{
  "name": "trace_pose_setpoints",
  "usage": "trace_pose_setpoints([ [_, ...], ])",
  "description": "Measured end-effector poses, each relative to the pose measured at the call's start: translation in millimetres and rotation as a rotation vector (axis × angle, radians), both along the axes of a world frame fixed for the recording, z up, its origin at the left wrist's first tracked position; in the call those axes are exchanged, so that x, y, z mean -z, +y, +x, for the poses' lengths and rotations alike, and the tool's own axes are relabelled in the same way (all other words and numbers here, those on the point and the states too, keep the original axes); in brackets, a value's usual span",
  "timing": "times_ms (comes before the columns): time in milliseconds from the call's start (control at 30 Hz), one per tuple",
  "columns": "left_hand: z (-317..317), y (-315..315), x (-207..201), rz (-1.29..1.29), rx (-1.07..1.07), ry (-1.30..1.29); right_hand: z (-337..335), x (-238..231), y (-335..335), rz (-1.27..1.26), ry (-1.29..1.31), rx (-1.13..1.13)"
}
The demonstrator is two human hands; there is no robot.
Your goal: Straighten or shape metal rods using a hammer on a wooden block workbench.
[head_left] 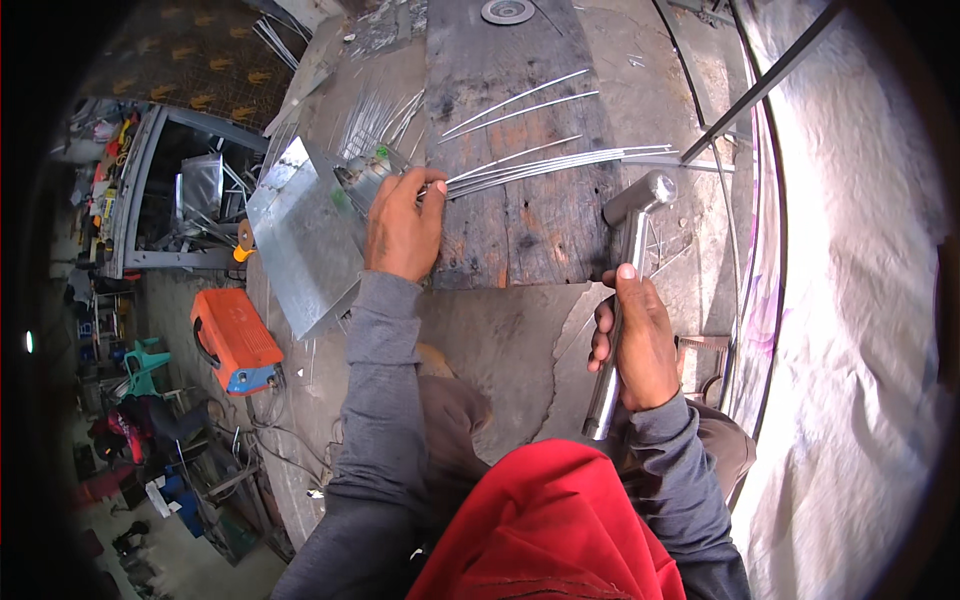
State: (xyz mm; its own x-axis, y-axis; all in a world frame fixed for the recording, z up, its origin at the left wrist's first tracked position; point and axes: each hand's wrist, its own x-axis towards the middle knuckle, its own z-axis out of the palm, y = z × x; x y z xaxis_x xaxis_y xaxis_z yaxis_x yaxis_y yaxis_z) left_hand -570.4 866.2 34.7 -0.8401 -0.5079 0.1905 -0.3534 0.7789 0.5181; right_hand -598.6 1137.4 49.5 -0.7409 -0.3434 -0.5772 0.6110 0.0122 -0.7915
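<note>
My right hand [640,340] is wrapped round the handle of a metal hammer [634,235], whose cylindrical head points up and away from me. To the left, my left hand [408,222] pinches the near ends of several thin metal rods [560,162]. These rods lie across a scorched wooden board [520,235] and fan out a little to the right, past the board's edge. A few more loose rods [525,108] rest farther up the board. The hammer head is just off the board's right edge, apart from the rods.
A sheet of shiny metal [300,235] lies left of my left hand, with a bundle of thin rods [375,120] beyond it. An orange and blue machine [238,340] stands farther left. A grinding disc [508,11] is at the board's far end. White cloth [840,300] hangs on the right.
</note>
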Motion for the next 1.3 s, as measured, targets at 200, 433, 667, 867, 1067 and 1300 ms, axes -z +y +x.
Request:
trace_pose_setpoints([
  [200, -27.4, -16.4, 27.9, -0.211, -0.137, 0.245, -3.7, -2.0, 3.6, -0.089, -0.072, 0.036],
  [433, -28.3, -34.1, 28.7, -0.08, -0.114, 0.387, -4.9, -4.3, 7.0, -0.05, -0.048, 0.023],
  [667, 2.7, -46.5, 22.9, -0.04, -0.12, -0.045, -3.0, -4.6, 7.4, -0.019, -0.031, 0.025],
  [867, -6.4, -42.5, 39.9, -0.079, 0.003, 0.13, -1.3, -6.7, 2.4, -0.047, -0.047, 0.022],
  [1067, -24.2, -4.4, 28.2, -0.125, 0.073, 0.031, -0.4, -2.1, 2.2, -0.007, -0.022, -0.005],
  [1300, -29.4, -6.6, 39.8, -0.207, -0.015, 0.031, 1.1, -3.8, 2.2, -0.002, -0.005, 0.002],
])
